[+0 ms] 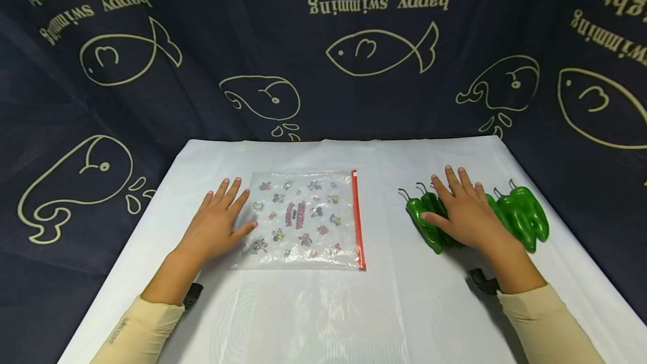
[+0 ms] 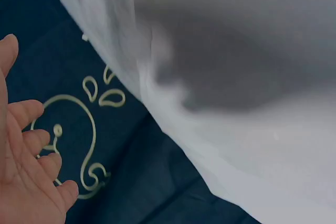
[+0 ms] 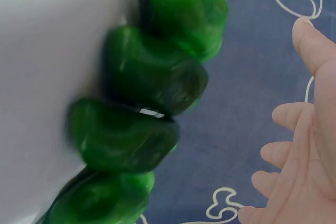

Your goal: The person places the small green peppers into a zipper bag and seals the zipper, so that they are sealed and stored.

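A clear zip bag (image 1: 313, 240) with small printed cartoon figures and a red slider strip along its right side lies flat on the white table. My left hand (image 1: 214, 229), fingers spread and palm down, is beside the bag's left edge, its thumb overlapping that edge in the head view. Several green peppers (image 1: 523, 212) lie in a row on the right. Over the middle of that row is my right hand (image 1: 465, 212), fingers straight and spread, hiding some of the peppers. In the right wrist view the peppers (image 3: 152, 72) are close up, apart from the fingers (image 3: 278, 156).
A white cloth (image 1: 379, 153) covers the table, with a transparent sheet (image 1: 323, 319) at the front. Dark blue fabric (image 1: 283, 27) printed with fish and whales hangs behind and at both sides. Dark wrist mounts (image 1: 482, 282) sit under the forearms.
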Tool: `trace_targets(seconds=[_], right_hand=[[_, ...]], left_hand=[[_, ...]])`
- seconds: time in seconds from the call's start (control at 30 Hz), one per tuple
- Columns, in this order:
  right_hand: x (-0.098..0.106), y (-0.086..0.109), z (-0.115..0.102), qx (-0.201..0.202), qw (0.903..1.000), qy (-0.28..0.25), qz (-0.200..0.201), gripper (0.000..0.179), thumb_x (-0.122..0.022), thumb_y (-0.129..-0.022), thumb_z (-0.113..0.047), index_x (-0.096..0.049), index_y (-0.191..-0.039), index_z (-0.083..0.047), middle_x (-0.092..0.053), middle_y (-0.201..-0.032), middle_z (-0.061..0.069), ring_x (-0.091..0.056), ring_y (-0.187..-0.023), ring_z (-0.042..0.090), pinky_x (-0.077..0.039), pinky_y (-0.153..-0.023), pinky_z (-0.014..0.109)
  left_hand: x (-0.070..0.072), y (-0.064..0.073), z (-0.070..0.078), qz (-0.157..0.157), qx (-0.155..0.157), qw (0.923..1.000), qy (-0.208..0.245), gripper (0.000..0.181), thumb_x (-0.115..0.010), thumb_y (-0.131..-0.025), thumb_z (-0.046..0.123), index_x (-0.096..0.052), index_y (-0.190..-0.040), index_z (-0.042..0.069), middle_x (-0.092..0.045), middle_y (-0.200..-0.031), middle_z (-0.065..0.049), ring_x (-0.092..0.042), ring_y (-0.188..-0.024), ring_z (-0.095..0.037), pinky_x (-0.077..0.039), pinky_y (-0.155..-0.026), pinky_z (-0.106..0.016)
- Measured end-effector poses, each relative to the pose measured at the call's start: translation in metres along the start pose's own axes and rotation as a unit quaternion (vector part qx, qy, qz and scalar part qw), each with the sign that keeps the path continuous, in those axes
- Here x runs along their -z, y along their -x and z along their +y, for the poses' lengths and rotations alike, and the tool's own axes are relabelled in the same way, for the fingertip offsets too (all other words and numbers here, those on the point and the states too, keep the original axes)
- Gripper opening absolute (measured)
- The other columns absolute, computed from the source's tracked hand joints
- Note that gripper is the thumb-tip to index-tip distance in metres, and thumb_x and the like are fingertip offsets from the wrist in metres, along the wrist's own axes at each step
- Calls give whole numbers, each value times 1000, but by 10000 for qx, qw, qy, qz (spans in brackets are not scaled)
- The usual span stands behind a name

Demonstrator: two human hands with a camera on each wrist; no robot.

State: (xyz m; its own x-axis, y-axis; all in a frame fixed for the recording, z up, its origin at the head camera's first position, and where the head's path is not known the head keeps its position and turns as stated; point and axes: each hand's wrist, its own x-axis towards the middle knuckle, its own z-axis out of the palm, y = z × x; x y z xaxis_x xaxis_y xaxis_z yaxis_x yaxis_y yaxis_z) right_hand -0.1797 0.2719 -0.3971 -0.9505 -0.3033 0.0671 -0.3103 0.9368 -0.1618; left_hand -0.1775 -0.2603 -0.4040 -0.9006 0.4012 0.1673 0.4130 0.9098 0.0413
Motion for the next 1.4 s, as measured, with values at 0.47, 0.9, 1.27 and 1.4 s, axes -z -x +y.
trace_targets(seconds=[0.47,0.9,1.27,1.4], right_hand=[[-10,-11,-28,470,9987,168,-58,91,-59,-92,-57,-24,-157,-4,-6,-162,25,1,-148,43,-11,-113,68],[-28,-29,-59,1055,9943,-29,-150,90,-59,-92,-58,-26,-156,-3,-13,-161,25,-11,-147,45,-21,-116,56],[-40,-40,-75,1374,9896,93,-405,87,-58,-93,-56,-28,-156,-4,-20,-160,24,-16,-146,44,-22,-116,55],[-44,-45,-78,1362,9887,-239,-577,86,-59,-93,-54,-29,-156,-4,-22,-160,22,-17,-146,43,-23,-116,55]], left_hand=[[-6,-29,45,-224,-676,9963,477,76,-53,-96,56,-38,-154,9,-16,-164,-13,-9,-150,-35,-18,-117,-58],[-29,-53,85,-505,-1201,9876,874,72,-54,-97,52,-39,-153,9,-18,-163,-13,-9,-150,-34,-23,-114,-60],[-28,-60,109,-905,-1348,9841,722,73,-50,-98,55,-36,-155,14,-16,-164,-10,-5,-150,-31,-18,-116,-59],[-28,-67,116,-1028,-1432,9826,584,74,-49,-97,58,-34,-156,15,-15,-164,-9,-3,-150,-30,-17,-117,-57]])
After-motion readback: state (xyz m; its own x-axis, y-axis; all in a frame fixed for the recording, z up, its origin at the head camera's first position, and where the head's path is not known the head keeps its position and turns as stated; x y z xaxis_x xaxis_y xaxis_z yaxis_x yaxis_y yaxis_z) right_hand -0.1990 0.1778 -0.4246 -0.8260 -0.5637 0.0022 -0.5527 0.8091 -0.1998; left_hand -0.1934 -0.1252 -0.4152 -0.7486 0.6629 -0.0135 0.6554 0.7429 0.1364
